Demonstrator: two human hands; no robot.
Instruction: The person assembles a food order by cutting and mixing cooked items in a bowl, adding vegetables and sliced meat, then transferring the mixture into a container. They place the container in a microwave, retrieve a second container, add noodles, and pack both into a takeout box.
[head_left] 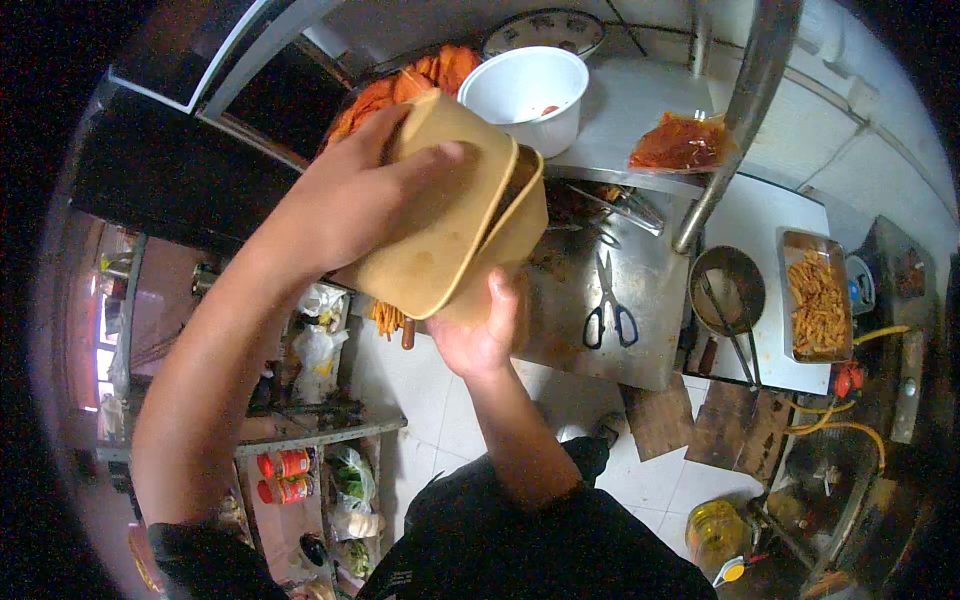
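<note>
A tan, rounded rectangular plastic tub (522, 225) is tilted up between my hands above the metal counter. Its matching tan lid (432, 240) rests aslant over it, and a dark gap shows along the right side. My left hand (370, 195) is spread over the lid's outer face, thumb and fingers gripping it. From beneath, my right hand (478, 330) supports the tub, with its thumb up and its other fingers mostly hidden. What lies inside the tub cannot be made out. Dark-handled scissors (608, 315) lie on the counter to the right of my right hand.
A white bowl (535, 85) and a bag of red food (680, 143) stand on the shelf behind. Orange-red food (445, 68) is heaped behind the tub. At right are a pan (728, 285) with tongs and a tray (793, 335) of fried strips. A post (735, 130) rises nearby.
</note>
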